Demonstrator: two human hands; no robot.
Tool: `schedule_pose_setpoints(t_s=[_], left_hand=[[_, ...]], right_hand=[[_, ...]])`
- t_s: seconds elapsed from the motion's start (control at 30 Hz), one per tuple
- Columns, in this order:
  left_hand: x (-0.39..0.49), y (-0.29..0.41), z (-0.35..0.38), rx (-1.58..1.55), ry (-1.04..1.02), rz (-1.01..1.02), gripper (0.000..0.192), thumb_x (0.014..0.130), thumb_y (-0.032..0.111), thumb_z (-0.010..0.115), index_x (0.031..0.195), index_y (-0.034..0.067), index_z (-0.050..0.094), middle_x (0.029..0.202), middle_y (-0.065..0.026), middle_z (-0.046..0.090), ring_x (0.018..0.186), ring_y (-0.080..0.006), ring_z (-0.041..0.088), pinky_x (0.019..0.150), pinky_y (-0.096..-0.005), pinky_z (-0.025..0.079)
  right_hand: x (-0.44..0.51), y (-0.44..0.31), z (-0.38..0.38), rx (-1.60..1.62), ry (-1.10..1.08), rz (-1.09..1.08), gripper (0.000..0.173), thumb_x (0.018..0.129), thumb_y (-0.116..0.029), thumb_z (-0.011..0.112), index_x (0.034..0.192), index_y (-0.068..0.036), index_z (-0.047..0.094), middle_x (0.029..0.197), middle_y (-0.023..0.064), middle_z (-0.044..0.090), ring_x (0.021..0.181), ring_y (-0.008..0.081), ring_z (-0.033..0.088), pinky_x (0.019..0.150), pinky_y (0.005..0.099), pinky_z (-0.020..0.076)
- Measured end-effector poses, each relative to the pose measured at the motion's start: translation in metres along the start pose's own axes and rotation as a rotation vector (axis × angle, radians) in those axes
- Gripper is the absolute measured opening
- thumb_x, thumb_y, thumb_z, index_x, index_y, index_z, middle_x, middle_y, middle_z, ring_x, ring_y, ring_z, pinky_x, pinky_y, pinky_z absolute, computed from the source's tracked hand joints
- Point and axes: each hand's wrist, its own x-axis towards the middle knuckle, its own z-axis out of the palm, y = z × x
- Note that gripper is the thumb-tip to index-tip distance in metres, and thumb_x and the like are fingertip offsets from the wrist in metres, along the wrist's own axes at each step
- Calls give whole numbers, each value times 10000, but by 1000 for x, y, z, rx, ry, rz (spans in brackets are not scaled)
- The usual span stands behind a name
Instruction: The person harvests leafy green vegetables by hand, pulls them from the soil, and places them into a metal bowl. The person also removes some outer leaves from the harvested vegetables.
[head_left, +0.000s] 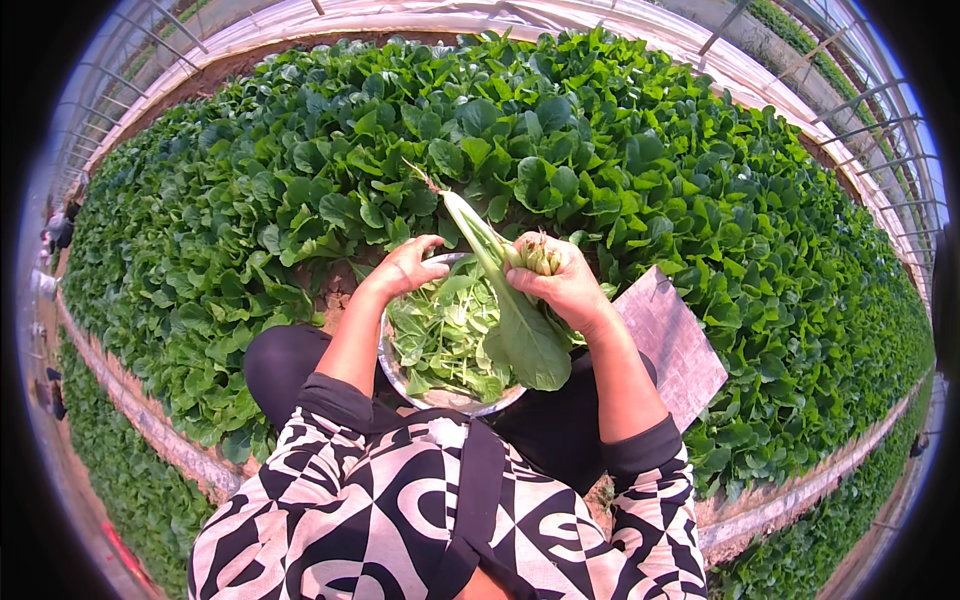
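Observation:
A round metal basin (388, 365) stands between my knees, holding loose green leaves and stems (442, 330). My right hand (551, 274) is closed around a bunch of leafy greens, whose cut pale stem ends (538, 253) poke out above the fist. One leafy green plant (480, 247) with a thin root slants across beside the thumb, root up to the left and broad leaf down over the basin. My left hand (409, 266) is above the basin's left rim, thumb and fingers apart, with nothing seen in it.
Dense rows of leafy greens (480, 127) surround me in front and on both sides. A flat square board (671, 345) lies by my right knee. Bare soil (337, 289) shows left of the basin. Metal hoops and plastic sheeting (510, 16) edge the bed. People are partly visible at far left.

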Motion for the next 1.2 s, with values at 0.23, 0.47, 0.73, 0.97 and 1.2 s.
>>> schedule_pose_setpoints(t_s=[0.23, 0.47, 0.73, 0.97, 1.2], left_hand=[[-36, 102, -39, -1241, 55, 248, 214, 969, 144, 586, 1143, 34, 640, 985, -40, 692, 755, -33, 610, 541, -124, 426], [-30, 98, -36, -604, 187, 211, 186, 923, 141, 637, 1061, 20, 667, 824, 7, 662, 658, -51, 569, 598, -237, 491], [-22, 136, -2, -574, 256, 225, 203, 901, 143, 643, 1064, 26, 671, 778, -22, 679, 667, -68, 605, 622, -254, 503], [-11, 138, 12, -538, 305, 248, 187, 906, 142, 644, 1056, 34, 673, 753, -11, 670, 610, -65, 586, 586, -254, 491], [-10, 154, 16, -633, 232, 271, 185, 919, 99, 622, 1081, 18, 659, 778, -24, 662, 651, -54, 578, 612, -243, 488]], right_hand=[[5, 7, -2, 77, -86, 66, 143, 824, -48, 724, 929, -52, 626, 883, -37, 635, 777, 54, 553, 723, 241, 460], [13, 25, -4, -880, 373, -249, 232, 775, -67, 710, 990, -28, 633, 853, 57, 625, 772, 211, 618, 726, 329, 483], [21, 19, 3, 66, 245, -68, 239, 867, -14, 675, 1100, -38, 632, 957, -12, 669, 837, 75, 609, 775, 256, 505], [17, 16, -5, 101, 259, -73, 292, 871, 8, 653, 1157, -40, 619, 986, 3, 673, 876, 84, 620, 808, 264, 513], [13, 19, -16, -27, 215, -35, 322, 832, 49, 641, 1145, -22, 620, 966, 22, 676, 877, 97, 619, 790, 271, 511]])
